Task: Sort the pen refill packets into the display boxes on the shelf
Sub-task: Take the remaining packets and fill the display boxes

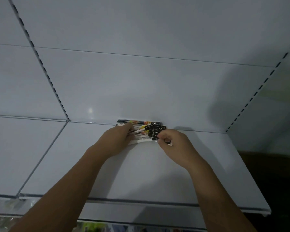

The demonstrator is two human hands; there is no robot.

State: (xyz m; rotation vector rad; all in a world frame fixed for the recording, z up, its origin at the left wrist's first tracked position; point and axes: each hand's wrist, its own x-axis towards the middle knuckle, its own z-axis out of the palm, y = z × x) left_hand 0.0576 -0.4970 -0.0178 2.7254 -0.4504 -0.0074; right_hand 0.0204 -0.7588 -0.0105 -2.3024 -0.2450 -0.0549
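Note:
A low white display box [141, 140] stands at the back of the white shelf [157, 173], against the rear panel. Several pen refill packets [151, 129] with black, yellow and red print lie in it, fanned out. My left hand [117, 139] reaches into the box's left part, its fingers curled over the packets there. My right hand [172, 141] pinches a black-topped packet [153, 135] at the box's right end. The box's inside is mostly hidden by my hands.
The white back panel [141, 81] rises behind the shelf, with slotted uprights at the left [40, 59] and right [258, 91]. A neighbouring shelf [20, 148] lies to the left. Blurred goods [90, 226] show below the front edge. Dark space lies at the right.

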